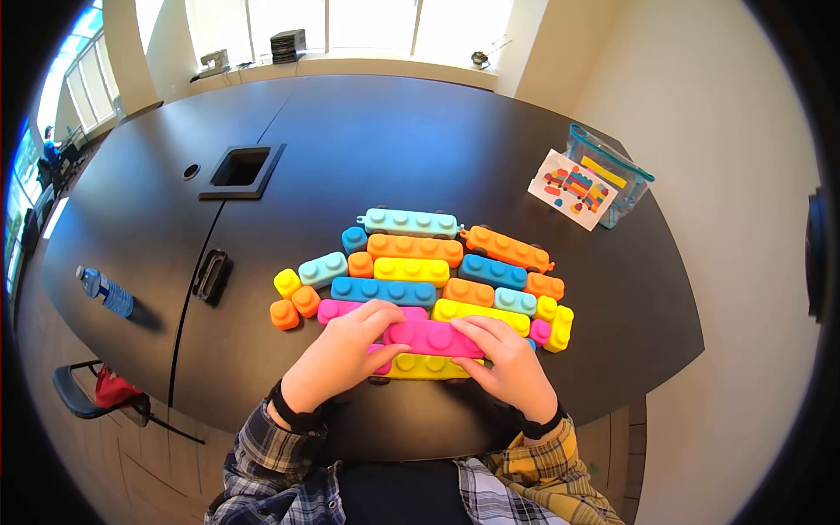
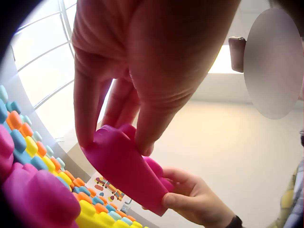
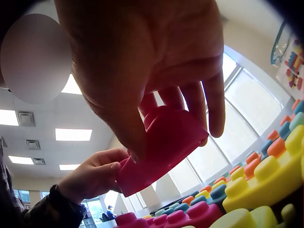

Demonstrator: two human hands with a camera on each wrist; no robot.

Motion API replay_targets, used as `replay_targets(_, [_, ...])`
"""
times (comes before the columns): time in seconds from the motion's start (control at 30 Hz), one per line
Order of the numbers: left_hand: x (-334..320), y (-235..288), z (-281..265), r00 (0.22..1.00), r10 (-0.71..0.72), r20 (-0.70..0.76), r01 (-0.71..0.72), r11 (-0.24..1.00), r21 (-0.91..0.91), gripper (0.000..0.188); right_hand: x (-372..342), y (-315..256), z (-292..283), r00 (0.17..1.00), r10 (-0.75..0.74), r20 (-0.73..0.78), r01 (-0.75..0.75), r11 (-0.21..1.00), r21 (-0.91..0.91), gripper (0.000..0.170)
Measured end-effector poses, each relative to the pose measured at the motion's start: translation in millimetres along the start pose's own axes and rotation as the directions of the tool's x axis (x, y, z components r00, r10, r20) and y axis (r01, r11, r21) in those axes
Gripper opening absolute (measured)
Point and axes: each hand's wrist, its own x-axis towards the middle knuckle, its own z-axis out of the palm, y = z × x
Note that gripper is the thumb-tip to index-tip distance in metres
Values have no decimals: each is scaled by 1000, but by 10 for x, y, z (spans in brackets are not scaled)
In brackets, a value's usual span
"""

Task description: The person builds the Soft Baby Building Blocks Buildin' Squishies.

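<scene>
Left hand (image 1: 344, 350), right hand (image 1: 507, 360), each pinching one end of pink block (image 1: 429, 336), above yellow wheeled block (image 1: 425, 369)

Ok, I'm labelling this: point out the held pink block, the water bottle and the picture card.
Held pink block (image 1: 429, 338), head view: middle of its body.
Water bottle (image 1: 107, 293), head view: middle of its side.
Picture card (image 1: 573, 190), head view: printed face.
</scene>
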Motion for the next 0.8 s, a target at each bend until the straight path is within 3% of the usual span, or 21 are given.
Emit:
replay_targets(0.17, [-243, -140, -3, 995, 66, -82, -56, 992, 111, 53, -176, 120, 37, 997, 80, -8, -79, 992, 98, 55])
replay_targets(0.23, [-362, -242, 29, 998, -51, 21, 49, 996, 79, 55, -236, 150, 65, 995, 96, 8, -96, 988, 122, 56])
replay_targets(0.37, [-426, -317, 118, 999, -41, 16, 40, 996, 73, 48, -285, 170, 152, 991, 101, 85, -115, 978, 175, 58])
replay_targets(0.8, [-455, -308, 145, 996, -83, -27, 84, 997, 3, 39, -233, 159, 331, 994, 67, 86, -79, 987, 141, 50])
